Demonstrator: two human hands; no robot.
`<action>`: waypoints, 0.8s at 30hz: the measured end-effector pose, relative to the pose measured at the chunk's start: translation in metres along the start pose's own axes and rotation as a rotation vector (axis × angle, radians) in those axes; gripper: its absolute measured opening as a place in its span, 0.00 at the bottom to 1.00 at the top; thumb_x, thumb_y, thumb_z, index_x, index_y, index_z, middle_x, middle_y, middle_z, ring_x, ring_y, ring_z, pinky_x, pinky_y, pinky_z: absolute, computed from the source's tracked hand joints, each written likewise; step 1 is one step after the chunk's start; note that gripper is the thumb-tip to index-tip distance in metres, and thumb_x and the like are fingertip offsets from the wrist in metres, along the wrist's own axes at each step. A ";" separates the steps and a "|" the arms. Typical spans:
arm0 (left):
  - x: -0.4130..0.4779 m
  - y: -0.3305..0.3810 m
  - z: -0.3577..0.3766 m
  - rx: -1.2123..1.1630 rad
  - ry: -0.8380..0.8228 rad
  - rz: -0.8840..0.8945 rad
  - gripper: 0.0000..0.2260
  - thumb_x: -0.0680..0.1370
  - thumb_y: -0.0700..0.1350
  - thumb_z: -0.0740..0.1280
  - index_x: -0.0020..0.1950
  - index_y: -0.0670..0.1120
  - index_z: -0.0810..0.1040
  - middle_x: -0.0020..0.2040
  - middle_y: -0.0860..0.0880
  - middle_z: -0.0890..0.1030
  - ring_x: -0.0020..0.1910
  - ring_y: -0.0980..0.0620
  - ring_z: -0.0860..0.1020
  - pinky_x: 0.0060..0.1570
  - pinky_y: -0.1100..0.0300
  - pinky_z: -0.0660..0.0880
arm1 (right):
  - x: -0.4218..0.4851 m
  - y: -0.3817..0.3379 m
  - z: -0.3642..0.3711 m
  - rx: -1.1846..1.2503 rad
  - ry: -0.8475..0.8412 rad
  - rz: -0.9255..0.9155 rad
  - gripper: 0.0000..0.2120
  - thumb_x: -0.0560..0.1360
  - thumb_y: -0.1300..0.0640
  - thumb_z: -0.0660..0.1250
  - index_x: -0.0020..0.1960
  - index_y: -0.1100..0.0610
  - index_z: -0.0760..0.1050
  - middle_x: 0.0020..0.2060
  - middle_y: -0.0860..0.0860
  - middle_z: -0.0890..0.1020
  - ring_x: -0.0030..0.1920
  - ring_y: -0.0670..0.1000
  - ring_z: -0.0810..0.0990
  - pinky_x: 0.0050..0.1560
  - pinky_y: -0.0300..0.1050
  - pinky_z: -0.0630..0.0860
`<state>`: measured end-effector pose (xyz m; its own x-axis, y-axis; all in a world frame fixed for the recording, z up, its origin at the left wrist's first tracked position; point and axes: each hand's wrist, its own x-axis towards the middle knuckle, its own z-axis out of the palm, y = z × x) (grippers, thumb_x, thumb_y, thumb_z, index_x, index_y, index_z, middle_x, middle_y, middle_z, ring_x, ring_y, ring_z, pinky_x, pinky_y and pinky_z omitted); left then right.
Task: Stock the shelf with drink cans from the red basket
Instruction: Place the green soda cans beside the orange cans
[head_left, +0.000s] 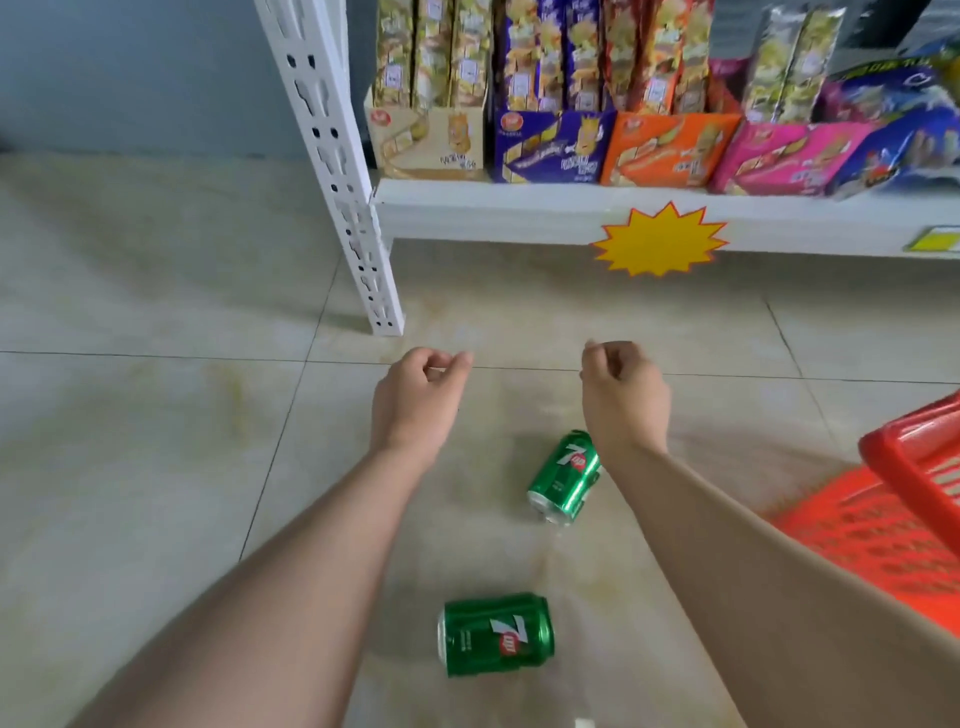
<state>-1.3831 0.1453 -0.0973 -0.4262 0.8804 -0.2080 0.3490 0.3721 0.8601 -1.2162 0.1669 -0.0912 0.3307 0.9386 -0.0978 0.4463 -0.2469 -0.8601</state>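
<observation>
Two green 7up cans lie on their sides on the tiled floor: one can (563, 477) just below my right wrist, the other can (497, 634) nearer to me between my forearms. My left hand (415, 400) and my right hand (621, 397) hover above the floor in front of the shelf, fingers loosely curled, nothing in either. The red basket (904, 519) stands at the right edge, partly cut off; its inside is not visible. The white shelf (519, 210) runs across the top right.
The lowest shelf board carries display boxes of snack packs: beige (431, 140), purple (550, 148), orange (670, 150), pink (789, 156). A yellow starburst tag (660, 239) hangs on the shelf edge. The shelf's white perforated post (348, 192) meets the floor at left. A grey-blue wall stands behind.
</observation>
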 end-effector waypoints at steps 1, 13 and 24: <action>0.004 -0.008 0.004 0.006 -0.004 0.003 0.18 0.68 0.61 0.64 0.46 0.48 0.79 0.43 0.50 0.84 0.45 0.45 0.82 0.49 0.47 0.79 | 0.004 0.007 0.004 0.006 0.013 -0.005 0.10 0.80 0.50 0.59 0.48 0.54 0.74 0.34 0.47 0.76 0.43 0.55 0.74 0.39 0.43 0.63; 0.005 -0.067 0.037 0.032 -0.124 0.008 0.15 0.73 0.57 0.67 0.47 0.45 0.79 0.41 0.48 0.84 0.39 0.46 0.83 0.49 0.47 0.80 | 0.024 0.075 0.021 -0.033 0.084 0.075 0.13 0.79 0.49 0.58 0.39 0.53 0.69 0.32 0.50 0.72 0.37 0.54 0.69 0.36 0.46 0.63; -0.038 -0.081 0.034 0.388 -0.852 -0.171 0.15 0.75 0.55 0.69 0.57 0.48 0.78 0.48 0.50 0.80 0.47 0.53 0.78 0.50 0.61 0.75 | 0.000 0.082 0.019 -0.263 -0.202 0.211 0.21 0.78 0.50 0.62 0.30 0.58 0.66 0.28 0.54 0.71 0.27 0.55 0.69 0.25 0.40 0.60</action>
<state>-1.3664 0.0921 -0.1749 0.2015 0.6661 -0.7182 0.6567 0.4522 0.6036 -1.1951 0.1515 -0.1710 0.2798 0.8824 -0.3782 0.5927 -0.4687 -0.6550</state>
